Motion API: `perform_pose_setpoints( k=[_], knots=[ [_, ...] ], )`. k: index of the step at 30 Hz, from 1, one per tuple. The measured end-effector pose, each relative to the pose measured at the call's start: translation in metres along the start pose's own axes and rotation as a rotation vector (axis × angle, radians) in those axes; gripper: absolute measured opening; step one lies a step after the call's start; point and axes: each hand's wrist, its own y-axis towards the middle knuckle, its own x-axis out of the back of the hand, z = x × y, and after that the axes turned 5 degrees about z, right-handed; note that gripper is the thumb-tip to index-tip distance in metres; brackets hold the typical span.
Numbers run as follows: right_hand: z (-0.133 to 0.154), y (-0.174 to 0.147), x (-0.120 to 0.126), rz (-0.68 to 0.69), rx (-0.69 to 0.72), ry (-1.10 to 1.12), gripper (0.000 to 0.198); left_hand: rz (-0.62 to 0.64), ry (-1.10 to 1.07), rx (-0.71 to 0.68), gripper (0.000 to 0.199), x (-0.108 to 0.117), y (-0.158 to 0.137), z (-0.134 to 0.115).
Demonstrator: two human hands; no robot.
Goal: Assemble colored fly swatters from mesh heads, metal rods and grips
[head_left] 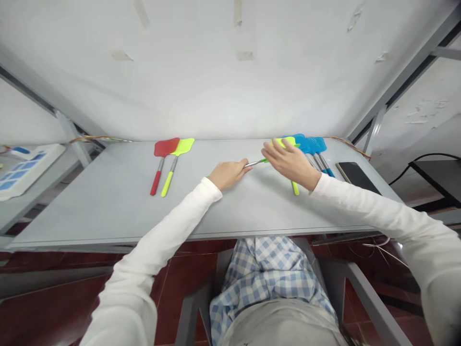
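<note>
My left hand (228,174) is closed around the handle of a green fly swatter (254,163), its thin metal rod pointing right. My right hand (290,162) lies across the swatter's green head, which it mostly hides; its fingers are slightly blurred and the thumb is out of sight. Beneath and behind this hand is a yellow-green fly swatter (296,188), partly covered. Blue fly swatters (317,145) overlap just to its right, handles toward me. Over on the left, a red fly swatter (167,146) overlaps another yellow-green fly swatter (185,145).
The grey table (118,206) meets a white wall (201,81) at the back. A dark phone (356,177) rests near the right end. Thin wires run along both back corners. A white and blue plastic object (30,170) stands on a surface at far left.
</note>
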Motion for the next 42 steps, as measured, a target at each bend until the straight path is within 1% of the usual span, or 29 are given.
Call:
perform_pose_setpoints(
  k=[4, 7, 9, 11, 13, 15, 17, 19, 22, 25, 26, 27, 29, 31, 32, 35, 37, 39, 42],
  knots=[
    [0.017, 0.009, -0.013, 0.029, 0.088, -0.073, 0.029, -0.028, 0.064, 0.011, 0.046, -0.001, 0.004, -0.010],
    [0.012, 0.008, -0.023, -0.017, 0.193, -0.049, 0.030, 0.008, 0.109, -0.044, 0.048, -0.009, 0.001, -0.006],
    [0.000, 0.002, -0.029, -0.065, 0.247, -0.020, 0.031, 0.023, 0.134, -0.078, 0.047, -0.016, -0.007, 0.007],
    [-0.019, -0.009, -0.034, -0.073, 0.246, -0.002, 0.033, 0.017, 0.169, -0.072, 0.044, -0.020, -0.021, 0.026],
    [-0.040, -0.022, -0.036, -0.028, 0.233, -0.007, 0.034, 0.008, 0.226, -0.025, 0.043, -0.022, -0.036, 0.048],
    [-0.055, -0.031, -0.036, 0.051, 0.235, -0.012, 0.036, -0.002, 0.270, -0.003, 0.044, -0.022, -0.050, 0.067],
    [-0.060, -0.033, -0.033, 0.077, 0.220, -0.017, 0.036, -0.023, 0.270, 0.010, 0.044, -0.020, -0.057, 0.079],
    [-0.054, -0.028, -0.027, 0.068, 0.201, -0.034, 0.035, -0.062, 0.224, 0.008, 0.044, -0.018, -0.058, 0.081],
    [-0.029, -0.014, -0.015, 0.090, 0.174, -0.005, 0.036, -0.120, 0.088, -0.047, 0.042, -0.011, -0.049, 0.066],
    [-0.005, 0.001, -0.003, 0.163, 0.082, 0.088, 0.042, -0.161, 0.020, -0.087, 0.041, -0.003, -0.036, 0.034],
    [0.000, 0.004, 0.000, 0.188, 0.057, 0.104, 0.045, -0.186, 0.040, -0.066, 0.042, 0.000, -0.030, 0.023],
    [0.004, 0.008, 0.002, 0.215, 0.040, 0.112, 0.048, -0.204, 0.068, -0.033, 0.044, 0.002, -0.025, 0.012],
    [0.006, 0.011, 0.001, 0.273, 0.031, 0.120, 0.054, -0.195, 0.100, -0.015, 0.043, 0.005, -0.014, -0.004],
    [0.002, 0.010, -0.006, 0.324, 0.031, 0.130, 0.059, -0.141, 0.120, -0.044, 0.040, 0.004, -0.005, -0.011],
    [-0.002, 0.007, -0.010, 0.344, 0.026, 0.139, 0.062, -0.112, 0.128, -0.063, 0.040, 0.003, -0.002, -0.011],
    [-0.022, -0.010, -0.024, 0.405, -0.022, 0.161, 0.063, -0.071, 0.156, -0.045, 0.042, -0.006, 0.000, 0.004],
    [-0.039, -0.026, -0.030, 0.468, -0.074, 0.152, 0.061, -0.077, 0.172, 0.004, 0.041, -0.011, -0.006, 0.023],
    [-0.056, -0.041, -0.034, 0.509, -0.117, 0.133, 0.059, -0.072, 0.171, 0.022, 0.038, -0.014, -0.014, 0.043],
    [-0.073, -0.057, -0.040, 0.487, -0.161, 0.128, 0.058, -0.084, 0.175, 0.055, 0.035, -0.015, -0.026, 0.068]
  ],
)
